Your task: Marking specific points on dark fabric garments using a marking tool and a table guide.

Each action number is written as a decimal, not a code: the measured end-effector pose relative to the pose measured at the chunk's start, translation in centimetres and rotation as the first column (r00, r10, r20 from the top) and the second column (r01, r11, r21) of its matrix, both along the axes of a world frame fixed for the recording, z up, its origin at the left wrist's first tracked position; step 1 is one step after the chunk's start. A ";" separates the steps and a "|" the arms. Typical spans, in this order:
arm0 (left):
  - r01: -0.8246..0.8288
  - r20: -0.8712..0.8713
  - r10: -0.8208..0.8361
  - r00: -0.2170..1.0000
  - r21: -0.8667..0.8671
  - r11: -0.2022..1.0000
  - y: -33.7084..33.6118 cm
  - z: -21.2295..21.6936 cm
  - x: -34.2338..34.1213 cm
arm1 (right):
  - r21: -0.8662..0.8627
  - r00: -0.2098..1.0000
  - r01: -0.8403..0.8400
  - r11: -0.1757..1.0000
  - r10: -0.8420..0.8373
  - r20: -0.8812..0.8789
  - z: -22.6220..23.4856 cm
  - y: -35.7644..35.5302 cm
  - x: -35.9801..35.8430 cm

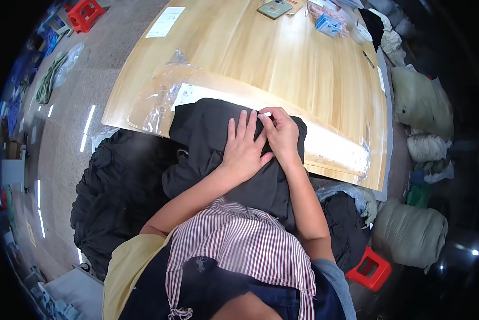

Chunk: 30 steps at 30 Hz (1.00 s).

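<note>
A black garment or cloth point(202, 125) is draped over the near edge of the table and down toward my lap. My left hand point(243, 152) lies flat on it, fingers stretched out and slightly spread. Close beside those fingertips, my right hand point(283, 136) is closed in a pinch on a small white piece point(265, 114) that looks like tailor's chalk. The fingers partly cover this piece, and it sits at the cloth's far part.
The wooden table point(239, 58) carries clear plastic sheeting point(154, 98), a white paper point(165, 22), a phone point(274, 8), a blue-and-white box point(328, 25) and a pen point(368, 59). A dark cloth heap point(119, 186) lies left, a red stool point(369, 269) right, alongside stuffed bundles point(410, 234).
</note>
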<state>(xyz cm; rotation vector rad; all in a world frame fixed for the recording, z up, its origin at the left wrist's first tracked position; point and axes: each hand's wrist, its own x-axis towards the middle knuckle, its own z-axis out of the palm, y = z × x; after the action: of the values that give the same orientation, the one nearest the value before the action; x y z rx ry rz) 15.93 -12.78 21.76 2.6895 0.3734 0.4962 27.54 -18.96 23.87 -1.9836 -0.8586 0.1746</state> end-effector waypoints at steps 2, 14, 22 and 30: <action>0.002 0.005 -0.002 1.000 -0.008 1.000 0.1 0.0 -0.1 | -0.110 0.992 -0.002 0.994 0.015 0.123 0.4 0.6 0.4; 0.007 0.062 -0.002 0.998 -0.076 0.997 0.3 -1.0 -0.1 | -0.085 0.986 -0.154 0.984 0.148 -0.074 1.0 5.6 -1.7; -0.023 0.175 0.025 0.984 -0.011 1.000 1.3 -0.9 0.6 | 0.135 0.939 -0.080 0.988 0.120 -0.322 0.2 6.0 1.4; -0.037 0.086 0.024 0.996 0.152 0.988 5.9 0.8 3.1 | 0.394 0.460 -0.006 0.919 0.353 -0.815 2.8 -4.4 -3.5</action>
<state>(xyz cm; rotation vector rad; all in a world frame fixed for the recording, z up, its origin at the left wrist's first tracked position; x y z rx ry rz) 19.01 -6.92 22.59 2.8030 0.3668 0.6701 24.03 -23.39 26.63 -1.1668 -0.3437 1.0272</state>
